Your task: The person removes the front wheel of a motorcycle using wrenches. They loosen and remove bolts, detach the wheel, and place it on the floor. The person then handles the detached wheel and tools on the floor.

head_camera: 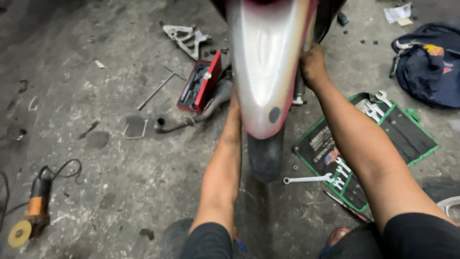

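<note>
I look down on a motorcycle's silver and red front mudguard (263,72) with the black tyre (266,156) below it. My right hand (312,64) reaches in at the mudguard's right side, by the fork leg, with its fingers hidden behind the edge. My left hand (234,106) goes in at the left side behind the mudguard; only the wrist and forearm show. What either hand grips cannot be seen.
A green-edged black tool roll (407,127) with spanners lies at right, a loose spanner (309,179) beside it. An open red tool case (201,84), exhaust pipe (211,108), metal bracket (184,38), long rod (155,91), angle grinder (33,211) and dark bag (429,62) lie around.
</note>
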